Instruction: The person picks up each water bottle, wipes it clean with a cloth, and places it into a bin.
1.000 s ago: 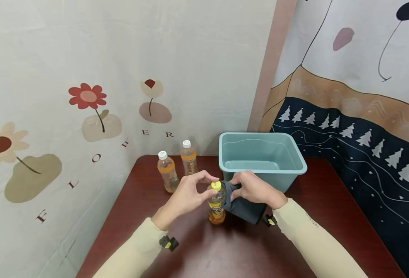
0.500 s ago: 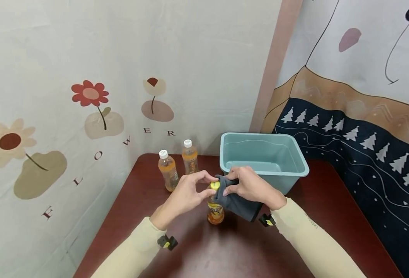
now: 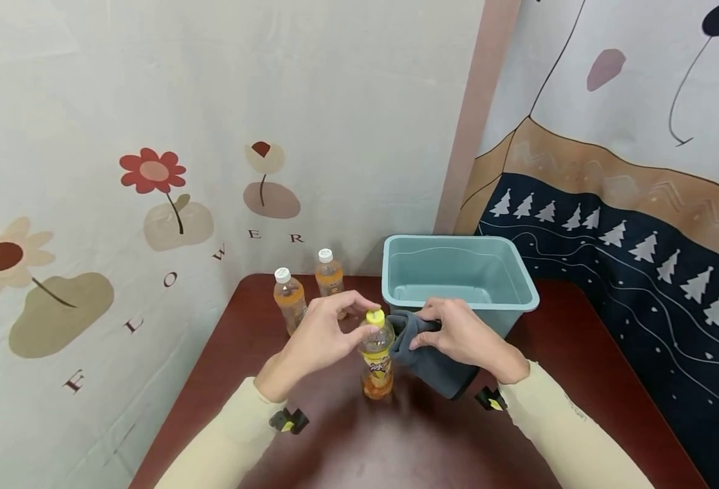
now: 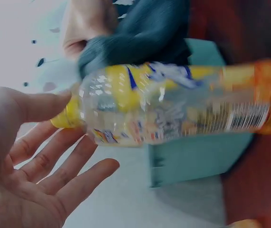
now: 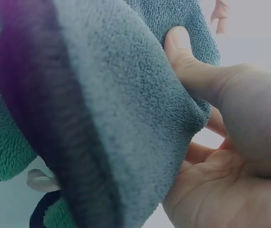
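Observation:
A clear plastic bottle (image 3: 376, 363) with a yellow label and some amber liquid at its base is near the middle of the table. My left hand (image 3: 325, 333) pinches its yellow cap (image 3: 375, 317) between thumb and fingertips; the left wrist view shows that bottle (image 4: 173, 102) somewhat blurred. On the bottle's right side, my right hand (image 3: 463, 336) grips a folded dark grey cloth (image 3: 435, 370), whose upper edge lies against or close beside the bottle's shoulder. Fleecy cloth (image 5: 126, 104) fills much of the right wrist view, under the thumb (image 5: 180, 47).
Two white-capped bottles, one nearer (image 3: 289, 299) and one farther (image 3: 329, 275), stand behind my left hand. A light blue plastic bin (image 3: 460, 302) is at the back right of the dark red table (image 3: 359, 448). Printed fabric walls (image 3: 359, 136) close off the back.
My right hand first brought the cloth up to the bottle's cap and neck, then drew it back right and down. The left hand kept its pinch on the cap.

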The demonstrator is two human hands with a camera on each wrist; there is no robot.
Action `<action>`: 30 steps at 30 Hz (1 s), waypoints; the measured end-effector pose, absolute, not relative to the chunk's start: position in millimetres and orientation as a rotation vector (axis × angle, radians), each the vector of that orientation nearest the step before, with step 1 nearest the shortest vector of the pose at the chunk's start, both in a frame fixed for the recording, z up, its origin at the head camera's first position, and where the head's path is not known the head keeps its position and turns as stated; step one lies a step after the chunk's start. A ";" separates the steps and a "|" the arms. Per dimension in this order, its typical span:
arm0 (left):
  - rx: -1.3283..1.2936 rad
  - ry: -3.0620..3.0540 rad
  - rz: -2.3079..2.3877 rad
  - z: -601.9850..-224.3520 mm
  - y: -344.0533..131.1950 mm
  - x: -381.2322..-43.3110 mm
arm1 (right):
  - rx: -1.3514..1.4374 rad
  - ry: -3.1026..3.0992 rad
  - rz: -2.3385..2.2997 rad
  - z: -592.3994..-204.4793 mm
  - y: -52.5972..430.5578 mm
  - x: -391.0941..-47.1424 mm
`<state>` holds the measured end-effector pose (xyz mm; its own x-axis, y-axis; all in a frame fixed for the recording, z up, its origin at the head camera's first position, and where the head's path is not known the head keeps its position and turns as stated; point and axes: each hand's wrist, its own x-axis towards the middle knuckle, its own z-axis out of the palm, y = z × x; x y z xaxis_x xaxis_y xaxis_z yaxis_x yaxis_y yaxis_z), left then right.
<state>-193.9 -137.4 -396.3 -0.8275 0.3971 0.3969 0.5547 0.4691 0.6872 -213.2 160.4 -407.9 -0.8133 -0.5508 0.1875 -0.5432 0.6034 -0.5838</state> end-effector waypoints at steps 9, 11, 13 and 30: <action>-0.788 -2.303 -1.340 -338.0 -131.9 -216.4 | -0.856 2.819 -1.076 -413.7 196.6 -198.4; -0.782 -2.267 -1.343 -326.6 -127.7 -225.1 | -0.813 2.820 -1.078 -416.1 202.6 -195.4; -0.775 -2.249 -1.326 -317.0 -122.4 -234.5 | -0.768 2.822 -1.079 -419.2 208.0 -192.5; -0.629 -2.283 -1.241 -289.5 -61.6 -331.3 | -0.701 2.788 -1.110 -432.9 229.4 -180.8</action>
<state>-331.3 -61.6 -289.5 -0.7878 0.1707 0.5918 0.5894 0.4879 0.6439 -180.8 229.4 -432.9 -0.8947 -0.4330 0.1093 -0.3897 0.6374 -0.6647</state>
